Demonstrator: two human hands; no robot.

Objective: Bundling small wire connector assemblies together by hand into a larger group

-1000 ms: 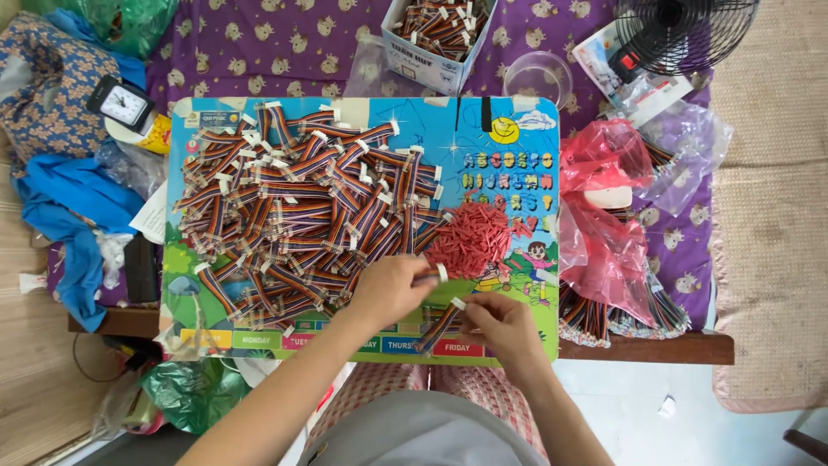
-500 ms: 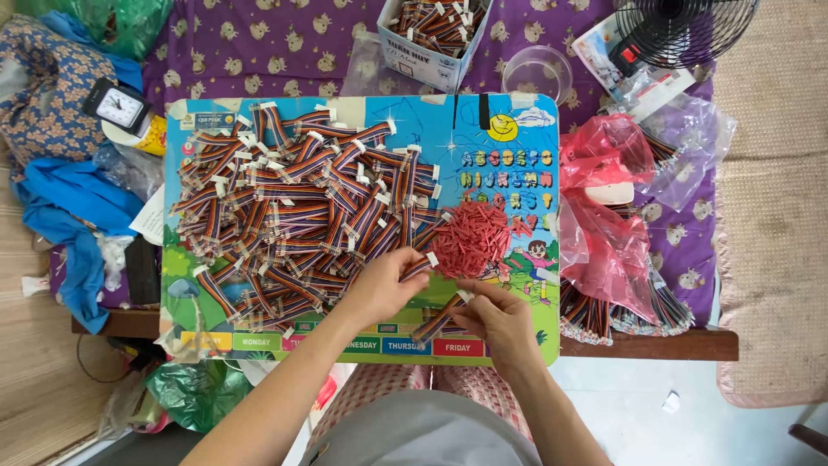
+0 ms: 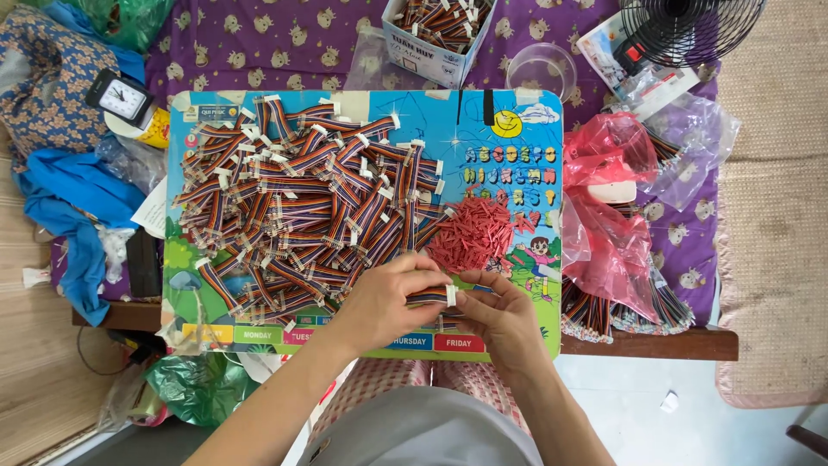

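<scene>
Head view, looking straight down: both hands meet near the bottom edge of the colourful kids' board (image 3: 517,112). The left hand (image 3: 388,302) is curled, thumb and fingers pinching one short ribbon cable bundle (image 3: 429,297) that sticks out from its fingertips toward the right hand (image 3: 500,315). The right hand is pinching too, fingertips closed on the white-connector end of that same bundle, so the cable sits right between the two hands, held by both. Can't really tell if the right hand has anything else tucked in its fingers.

Just above and beyond the right hand's fingertips is a heap of red rubber bands (image 3: 473,233), close but not touching. Up and out from the left hand spreads the big pile of striped cables (image 3: 302,207), its near edge just beside the knuckles. Well off past the right hand there's a red plastic bag (image 3: 604,224) with more cable bundles poking out underneath. Far beyond both hands sit a cardboard box (image 3: 423,52) full of cables, a clear round tub (image 3: 541,67), and a small clock (image 3: 121,97) off on the left hand's side
</scene>
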